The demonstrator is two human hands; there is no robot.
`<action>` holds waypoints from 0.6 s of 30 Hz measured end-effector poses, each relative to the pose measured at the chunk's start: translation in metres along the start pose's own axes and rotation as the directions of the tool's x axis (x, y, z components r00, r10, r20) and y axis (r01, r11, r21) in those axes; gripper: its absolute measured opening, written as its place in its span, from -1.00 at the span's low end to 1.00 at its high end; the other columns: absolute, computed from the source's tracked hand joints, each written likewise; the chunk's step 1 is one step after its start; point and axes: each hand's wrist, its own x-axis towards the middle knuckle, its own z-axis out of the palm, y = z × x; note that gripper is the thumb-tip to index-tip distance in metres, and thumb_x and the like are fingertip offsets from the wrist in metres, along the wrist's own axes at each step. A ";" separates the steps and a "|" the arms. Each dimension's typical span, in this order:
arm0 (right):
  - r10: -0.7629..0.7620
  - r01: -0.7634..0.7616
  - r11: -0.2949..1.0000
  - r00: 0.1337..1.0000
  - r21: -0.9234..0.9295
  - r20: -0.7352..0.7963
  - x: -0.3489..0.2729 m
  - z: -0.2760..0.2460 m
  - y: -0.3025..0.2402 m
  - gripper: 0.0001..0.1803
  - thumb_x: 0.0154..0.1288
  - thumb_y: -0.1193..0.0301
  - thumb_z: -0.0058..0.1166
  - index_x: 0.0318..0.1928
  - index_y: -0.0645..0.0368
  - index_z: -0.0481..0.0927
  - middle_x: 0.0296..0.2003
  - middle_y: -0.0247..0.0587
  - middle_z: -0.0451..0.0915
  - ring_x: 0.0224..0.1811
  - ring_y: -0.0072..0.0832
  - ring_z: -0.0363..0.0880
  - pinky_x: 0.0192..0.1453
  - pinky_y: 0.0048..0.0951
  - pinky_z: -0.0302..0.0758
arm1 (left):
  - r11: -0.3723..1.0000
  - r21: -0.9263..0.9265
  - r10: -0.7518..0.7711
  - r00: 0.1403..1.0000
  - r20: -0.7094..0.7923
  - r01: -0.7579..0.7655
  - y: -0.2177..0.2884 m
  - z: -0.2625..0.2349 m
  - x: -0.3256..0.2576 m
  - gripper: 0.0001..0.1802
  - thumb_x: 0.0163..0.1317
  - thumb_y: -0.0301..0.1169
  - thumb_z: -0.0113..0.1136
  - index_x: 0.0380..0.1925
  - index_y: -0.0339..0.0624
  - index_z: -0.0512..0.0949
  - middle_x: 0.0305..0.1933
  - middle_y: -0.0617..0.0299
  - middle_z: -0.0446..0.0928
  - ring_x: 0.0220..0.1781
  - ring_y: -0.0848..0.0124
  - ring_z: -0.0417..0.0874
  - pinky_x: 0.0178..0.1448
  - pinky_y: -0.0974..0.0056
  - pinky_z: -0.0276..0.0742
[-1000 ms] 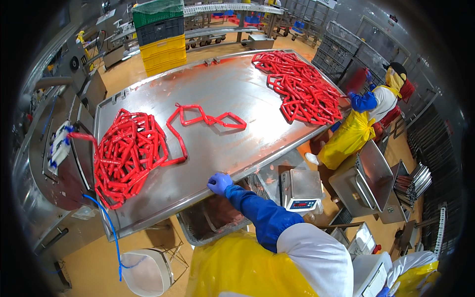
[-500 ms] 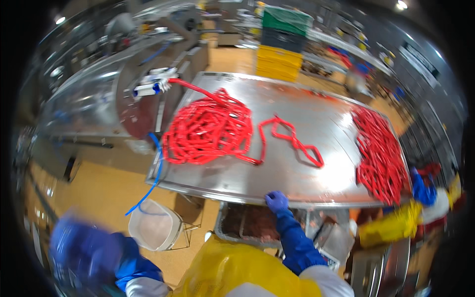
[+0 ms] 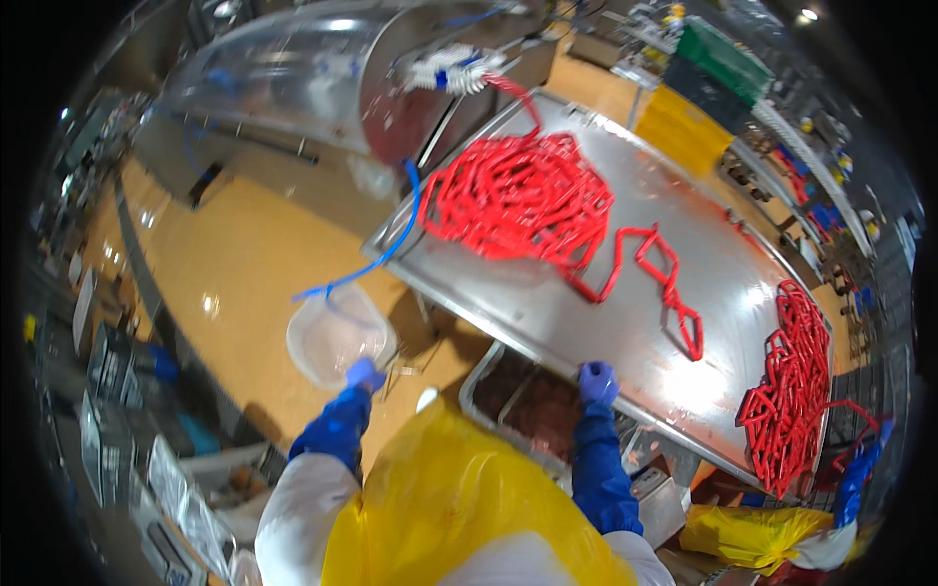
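Observation:
My right hand [image 3: 598, 384], in a purple glove and blue sleeve, is closed over the near edge of the steel table [image 3: 469, 288]. My left hand [image 3: 364, 375], gloved alike, is low beside the rim of a white tub [image 3: 337, 327]; its fingers are too small and unclear to read. On the table lies a big coiled heap of red sausage links [image 3: 518, 200]. From it a loose zigzag strand of links [image 3: 669, 278] trails to the right. A second long pile of red links [image 3: 789, 386] covers the right end.
A steel machine [image 3: 283, 88] with a white head [image 3: 454, 70] stands at the far left, a blue hose [image 3: 401, 234] hanging from it. Under the table edge is a tray of ground meat [image 3: 532, 405]. Stacked crates [image 3: 699, 107] stand behind. A co-worker's yellow apron [image 3: 747, 532] shows at lower right.
My view has turned left, so the table appears tilted and shifted right. My left hand has swung from the lower left down to the tub. My right hand stays at the table edge.

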 end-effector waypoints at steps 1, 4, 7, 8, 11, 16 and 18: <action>-0.011 0.011 1.000 1.000 -0.003 0.017 -0.002 0.000 -0.001 -0.77 0.16 0.16 0.24 -0.35 0.04 0.71 -0.30 -0.12 0.68 -0.21 -0.13 0.66 -0.01 -0.13 0.56 | 0.999 -0.034 -0.002 1.000 -0.007 0.002 0.000 -0.001 -0.001 -0.50 0.07 -0.02 0.28 -0.11 -0.15 0.62 -0.04 -0.11 0.65 0.03 -0.05 0.67 0.11 -0.02 0.57; 0.005 -0.001 0.996 0.999 -0.086 0.054 -0.003 -0.004 -0.001 -0.78 0.16 0.14 0.23 -0.33 -0.02 0.70 -0.29 -0.20 0.68 -0.20 -0.19 0.67 -0.05 -0.14 0.55 | 0.997 -0.066 -0.046 0.997 -0.058 0.042 0.010 -0.005 -0.013 -0.56 0.07 -0.10 0.24 -0.12 -0.13 0.62 -0.04 -0.07 0.65 0.03 -0.02 0.67 0.09 -0.02 0.58; 0.042 -0.042 0.999 0.996 0.002 0.083 0.001 0.003 -0.004 -0.78 0.16 0.15 0.24 -0.33 -0.01 0.70 -0.30 -0.21 0.68 -0.21 -0.20 0.67 -0.05 -0.16 0.56 | 1.000 -0.025 -0.018 0.993 -0.121 0.016 0.004 -0.009 -0.010 -0.59 0.06 -0.12 0.24 -0.14 -0.11 0.62 -0.06 -0.04 0.65 0.02 0.00 0.67 0.08 -0.02 0.57; 0.032 -0.031 0.999 0.996 -0.011 0.083 -0.001 0.005 -0.004 -0.78 0.15 0.15 0.24 -0.33 0.00 0.70 -0.30 -0.21 0.68 -0.21 -0.21 0.67 -0.05 -0.16 0.56 | 0.999 -0.023 -0.027 0.993 -0.111 0.024 0.001 -0.006 -0.014 -0.60 0.05 -0.13 0.25 -0.15 -0.10 0.62 -0.07 -0.03 0.65 0.02 0.01 0.67 0.08 -0.02 0.56; 0.047 -0.045 0.999 0.996 -0.028 0.076 0.002 0.007 0.005 -0.78 0.14 0.15 0.25 -0.34 0.01 0.69 -0.30 -0.23 0.68 -0.21 -0.22 0.67 -0.05 -0.15 0.55 | 1.000 -0.025 -0.012 0.994 -0.110 0.009 0.005 -0.007 -0.013 -0.60 0.04 -0.13 0.26 -0.16 -0.10 0.62 -0.08 -0.01 0.65 0.00 0.02 0.68 0.08 -0.02 0.55; 0.020 -0.016 0.998 0.998 -0.067 0.054 0.003 0.011 0.004 -0.77 0.14 0.14 0.25 -0.36 0.00 0.69 -0.30 -0.23 0.68 -0.19 -0.21 0.66 -0.04 -0.14 0.54 | 0.998 -0.064 0.017 0.989 -0.149 -0.027 0.005 -0.004 -0.010 -0.60 0.04 -0.13 0.27 -0.16 -0.11 0.62 -0.10 0.00 0.66 -0.01 0.03 0.68 0.06 -0.02 0.54; -0.013 0.015 0.998 0.999 -0.065 0.038 0.003 0.011 0.009 -0.77 0.14 0.13 0.25 -0.37 0.00 0.68 -0.30 -0.22 0.68 -0.19 -0.20 0.65 -0.04 -0.14 0.54 | 0.999 -0.030 0.009 0.990 -0.138 -0.013 0.004 -0.002 -0.011 -0.58 0.04 -0.12 0.27 -0.14 -0.11 0.61 -0.08 0.02 0.65 0.00 0.03 0.67 0.08 -0.04 0.53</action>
